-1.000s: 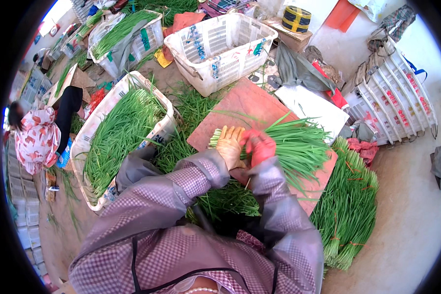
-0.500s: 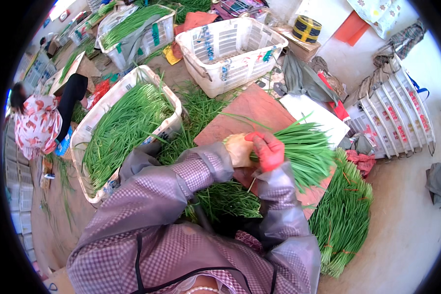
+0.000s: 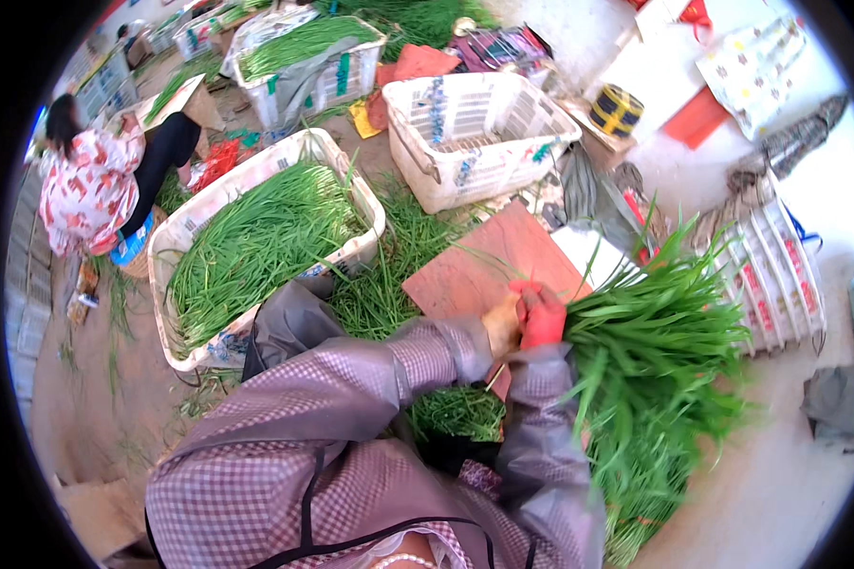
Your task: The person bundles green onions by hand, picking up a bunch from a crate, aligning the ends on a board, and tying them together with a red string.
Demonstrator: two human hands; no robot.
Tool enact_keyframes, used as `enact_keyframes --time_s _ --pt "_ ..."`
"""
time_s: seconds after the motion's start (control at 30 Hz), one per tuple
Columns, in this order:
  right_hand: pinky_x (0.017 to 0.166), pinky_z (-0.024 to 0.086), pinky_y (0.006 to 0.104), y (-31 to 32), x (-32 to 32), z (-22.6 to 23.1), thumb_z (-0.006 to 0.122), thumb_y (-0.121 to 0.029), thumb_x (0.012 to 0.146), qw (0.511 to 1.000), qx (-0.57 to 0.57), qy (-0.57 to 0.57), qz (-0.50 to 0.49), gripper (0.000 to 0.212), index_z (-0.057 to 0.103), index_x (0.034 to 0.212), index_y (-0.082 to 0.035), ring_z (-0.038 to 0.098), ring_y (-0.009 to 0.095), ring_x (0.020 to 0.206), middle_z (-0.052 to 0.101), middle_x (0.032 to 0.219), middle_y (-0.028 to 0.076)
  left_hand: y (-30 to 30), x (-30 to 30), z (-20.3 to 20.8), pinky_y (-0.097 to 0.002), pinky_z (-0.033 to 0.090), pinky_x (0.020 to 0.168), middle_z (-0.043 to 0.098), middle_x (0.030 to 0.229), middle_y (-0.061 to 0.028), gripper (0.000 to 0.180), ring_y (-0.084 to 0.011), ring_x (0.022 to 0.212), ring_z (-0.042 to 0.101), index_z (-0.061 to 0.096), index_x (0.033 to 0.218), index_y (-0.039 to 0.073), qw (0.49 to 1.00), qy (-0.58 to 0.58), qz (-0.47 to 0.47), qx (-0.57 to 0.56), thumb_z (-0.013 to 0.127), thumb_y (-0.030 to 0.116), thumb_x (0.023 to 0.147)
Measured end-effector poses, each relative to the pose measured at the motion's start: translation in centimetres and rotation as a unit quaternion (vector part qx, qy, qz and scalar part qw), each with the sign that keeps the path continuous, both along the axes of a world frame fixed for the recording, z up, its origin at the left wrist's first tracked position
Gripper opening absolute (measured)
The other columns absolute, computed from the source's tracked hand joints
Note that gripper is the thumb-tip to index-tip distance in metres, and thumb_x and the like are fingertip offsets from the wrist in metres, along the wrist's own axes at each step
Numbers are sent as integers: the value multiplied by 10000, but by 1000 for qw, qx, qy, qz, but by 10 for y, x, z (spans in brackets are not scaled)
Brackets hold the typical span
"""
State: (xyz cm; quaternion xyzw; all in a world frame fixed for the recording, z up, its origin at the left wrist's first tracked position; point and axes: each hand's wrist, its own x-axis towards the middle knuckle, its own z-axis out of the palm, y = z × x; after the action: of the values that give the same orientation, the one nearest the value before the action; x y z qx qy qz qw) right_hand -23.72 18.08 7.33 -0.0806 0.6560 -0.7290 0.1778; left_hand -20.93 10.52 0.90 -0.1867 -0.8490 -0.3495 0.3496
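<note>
The left hand [image 3: 501, 324] and the gloved right hand [image 3: 543, 316] are held together, touching; the right is curled shut at the gathered end of the green bundle [image 3: 669, 318], while the left's finger closure cannot be told. The bundle's long axis is directed from the hands toward about 3 o'clock, leaves fanned between 2 and 4 o'clock; the right hand is the nearer to them. The reddish board [image 3: 493, 256] is seen from 11 to 12 o'clock of the hands; the stacked bundles [image 3: 631, 522] are placed toward 5 o'clock, partly covered in view by the loose leaves. A leaf-filled white crate [image 3: 164, 313] is noted between 9 and 10 o'clock, well apart. The stem ends are hidden by the hands; whether any tie is wrapped there cannot be made out. The leaf tips are blurred, and the boundary between bundle and stack is hard to trace.
</note>
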Motion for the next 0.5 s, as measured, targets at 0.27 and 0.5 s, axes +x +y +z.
enact_keyframes --time_s 0.27,0.5 --pt "415 223 208 -15 1 12 634 -133 861 997 -70 -6 -42 132 686 881 -13 339 27 434 491 537 -62 -67 -14 84 -407 497 803 674 871 -101 356 -285 873 645 683 841 107 866 -358 -27 -347 750 340 579" --pt "633 476 284 -21 42 -51 581 -170 866 984 28 -14 176 128 673 879 -82 562 128 646 627 718 47 -83 -11 -18 -445 462 783 611 1063 -105 382 -282 964 600 529 1093 122 850 -319 2 -419 563 336 778"
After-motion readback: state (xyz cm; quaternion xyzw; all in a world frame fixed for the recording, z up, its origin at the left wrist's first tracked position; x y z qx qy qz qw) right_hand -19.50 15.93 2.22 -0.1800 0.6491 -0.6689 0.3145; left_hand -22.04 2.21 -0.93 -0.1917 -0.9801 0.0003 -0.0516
